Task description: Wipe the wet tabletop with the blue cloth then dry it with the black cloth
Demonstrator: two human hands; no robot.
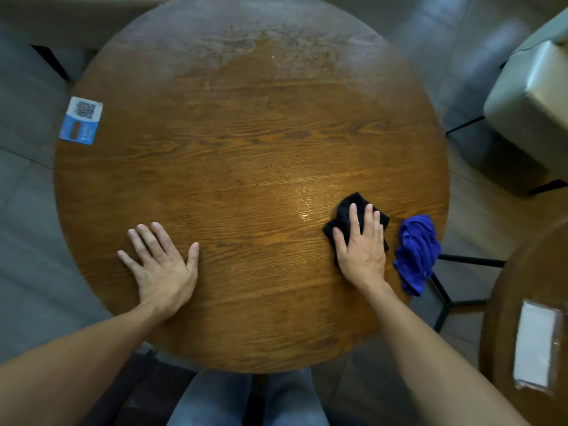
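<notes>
Head view, items on the round wooden tabletop (246,167).

Black cloth (344,215): small, soft, limp, probably light; judged to fold and bunch readily and to slide easily over the slick wood under a flat palm. Best handled by pressing from above with spread fingers, as here, or by pinching a free corner at its far end. Lies crumpled on the near right part of the top, matte and dark, its far corner sticking out past the fingertips.

Right hand (361,244): flat, fingers spread, palm down on the black cloth, pressing it to the wood and not closed round it.

Blue cloth (415,253): vivid blue, soft, scrunched into loose folds; sits at the right edge just beside the black cloth, its lower end hanging over the rim. Nobody holds it. Likely damp, though this cannot be confirmed.

Left hand (159,265): flat and wide on bare wood at near left, holding nothing, apparently bracing.

Wet patch (304,207): glossy streak just left of the black cloth; a duller film shows across the far side. Drying appears to be under way, with most of the surface yet to cover.

QR-code sticker (80,120): blue and white, at the left rim.
</notes>
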